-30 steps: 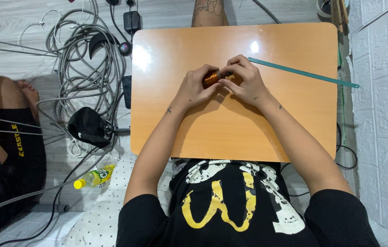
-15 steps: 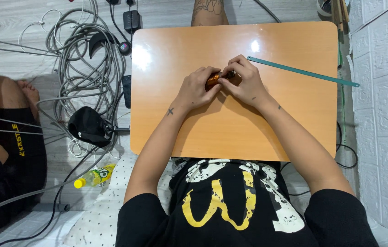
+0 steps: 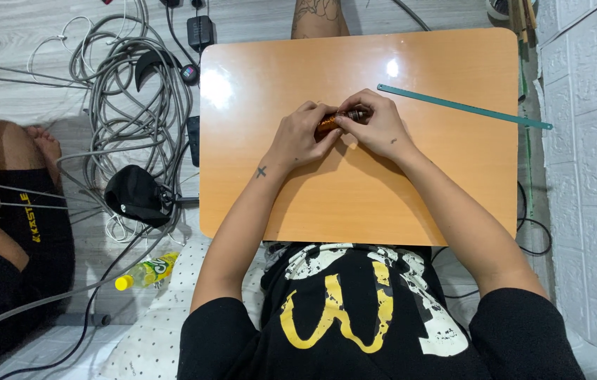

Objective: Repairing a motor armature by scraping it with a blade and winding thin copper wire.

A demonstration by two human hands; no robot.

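Small orange-brown object [image 3: 328,124] in both hands' grip

Bright, even overhead light is filling the scene. Two glare spots are shining on the orange table [image 3: 383,204], both beyond the clasped hands, one to their left. Soft shadows are pooling just beneath the wrists. Focus is holding sharp throughout.
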